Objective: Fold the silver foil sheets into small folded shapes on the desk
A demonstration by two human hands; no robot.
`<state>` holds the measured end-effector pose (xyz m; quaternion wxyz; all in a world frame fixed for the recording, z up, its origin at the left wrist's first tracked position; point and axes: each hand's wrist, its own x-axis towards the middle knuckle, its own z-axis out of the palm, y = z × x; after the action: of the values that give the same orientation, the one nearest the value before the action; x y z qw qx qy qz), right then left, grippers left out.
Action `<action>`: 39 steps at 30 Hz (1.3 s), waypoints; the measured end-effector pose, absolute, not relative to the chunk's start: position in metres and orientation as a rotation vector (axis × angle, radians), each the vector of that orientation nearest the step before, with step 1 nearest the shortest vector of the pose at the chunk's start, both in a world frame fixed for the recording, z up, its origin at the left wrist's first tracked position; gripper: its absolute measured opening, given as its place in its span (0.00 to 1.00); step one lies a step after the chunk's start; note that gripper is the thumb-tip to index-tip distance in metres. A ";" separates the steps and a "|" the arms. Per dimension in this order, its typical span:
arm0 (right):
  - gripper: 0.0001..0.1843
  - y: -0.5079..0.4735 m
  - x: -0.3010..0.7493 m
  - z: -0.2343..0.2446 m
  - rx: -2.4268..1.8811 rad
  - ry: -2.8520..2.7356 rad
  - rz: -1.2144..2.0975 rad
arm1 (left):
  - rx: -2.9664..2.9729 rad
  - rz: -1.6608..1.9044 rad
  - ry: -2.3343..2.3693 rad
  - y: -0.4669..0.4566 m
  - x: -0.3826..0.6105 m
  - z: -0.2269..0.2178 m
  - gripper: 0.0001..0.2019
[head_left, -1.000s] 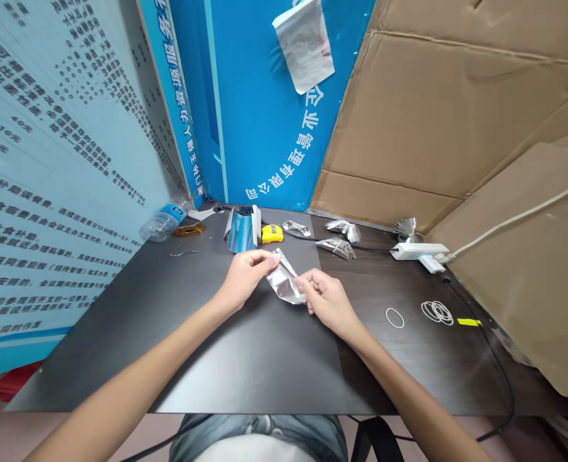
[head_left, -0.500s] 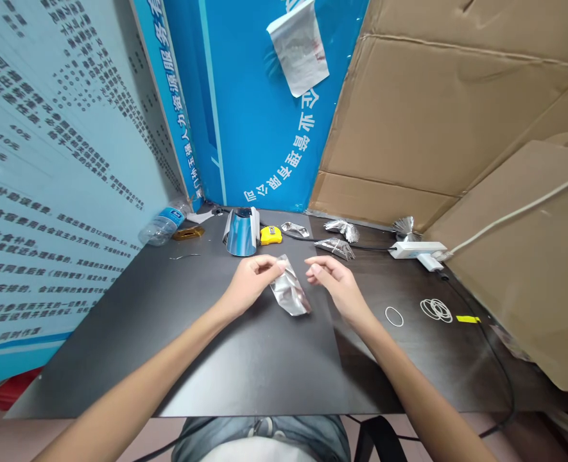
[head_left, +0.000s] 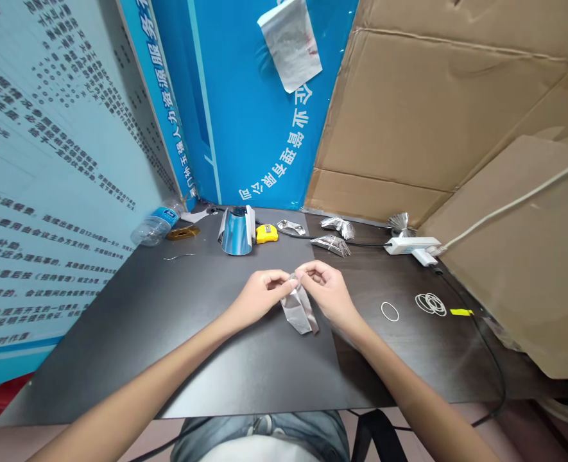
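Note:
A silvery foil piece (head_left: 299,311) hangs down between my hands over the dark desk, folded and creased. My left hand (head_left: 267,293) pinches its top edge from the left, thumb on the near side. At the same top edge, my right hand (head_left: 325,289) closes its thumb and fingers from the right. The fingertips of both hands almost meet there, and they hide the upper end of the foil. Its lower end is free, with a fold on the right side.
Along the back stand a plastic bottle (head_left: 156,224), a curled blue shiny sheet (head_left: 237,234), a yellow tape measure (head_left: 267,233), bundled foil strips (head_left: 330,244) and a power strip (head_left: 411,245). White rubber bands (head_left: 430,305) and a yellow strip (head_left: 461,312) lie right.
My right hand has moved left and now grips the foil's top edge beside my left hand. The foil has shifted slightly right and nearer to me, and hangs more upright.

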<state>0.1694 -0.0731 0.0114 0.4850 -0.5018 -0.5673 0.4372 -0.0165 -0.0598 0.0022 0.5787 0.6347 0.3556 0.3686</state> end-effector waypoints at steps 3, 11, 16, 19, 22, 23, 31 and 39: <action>0.14 -0.076 0.167 0.012 -1.277 -1.412 0.957 | 1.491 0.887 0.807 -0.061 -0.015 0.004 0.22; 0.12 -0.080 0.165 0.014 -1.267 -1.455 0.858 | 1.478 0.928 0.834 -0.062 -0.015 0.001 0.19; 0.11 -0.082 0.163 0.011 -1.214 -1.468 0.866 | 1.476 0.968 0.913 -0.063 -0.015 0.002 0.19; 0.15 -0.080 0.163 0.010 -1.166 -1.393 1.014 | 1.456 0.994 0.939 -0.063 -0.015 0.002 0.18; 0.17 -0.078 0.164 0.009 -1.143 -1.335 1.090 | 1.450 0.994 0.923 -0.063 -0.016 0.002 0.18; 0.17 -0.078 0.165 0.009 -1.143 -1.328 1.097 | 1.451 0.990 0.918 -0.063 -0.016 0.003 0.18; 0.06 -0.081 0.168 0.012 -1.154 -1.605 0.750 | 1.445 0.962 0.899 -0.063 -0.016 0.005 0.19; 0.11 -0.079 0.170 0.006 -1.024 -1.916 0.298 | 1.435 1.005 0.875 -0.061 -0.017 -0.001 0.19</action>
<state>0.1697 -0.0787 0.0056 0.4567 -0.4152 -0.7774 0.1207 -0.0173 -0.0611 -0.0014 0.5576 0.6084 0.3710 0.4258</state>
